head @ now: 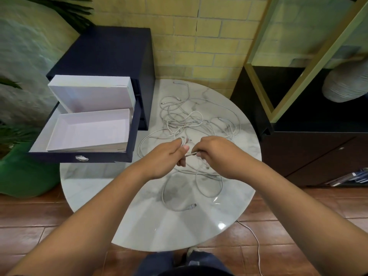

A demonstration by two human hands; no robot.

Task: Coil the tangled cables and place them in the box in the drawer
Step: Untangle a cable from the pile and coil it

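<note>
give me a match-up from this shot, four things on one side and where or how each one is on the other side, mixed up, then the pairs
Things:
1 box
2 lid
3 loose cables
4 left hand

Places or states:
a holds a small coil
b tangled across the table
c lies open in the drawer
d propped up behind the box

Pairs: 1-c, 2-d, 3-b, 4-a
</note>
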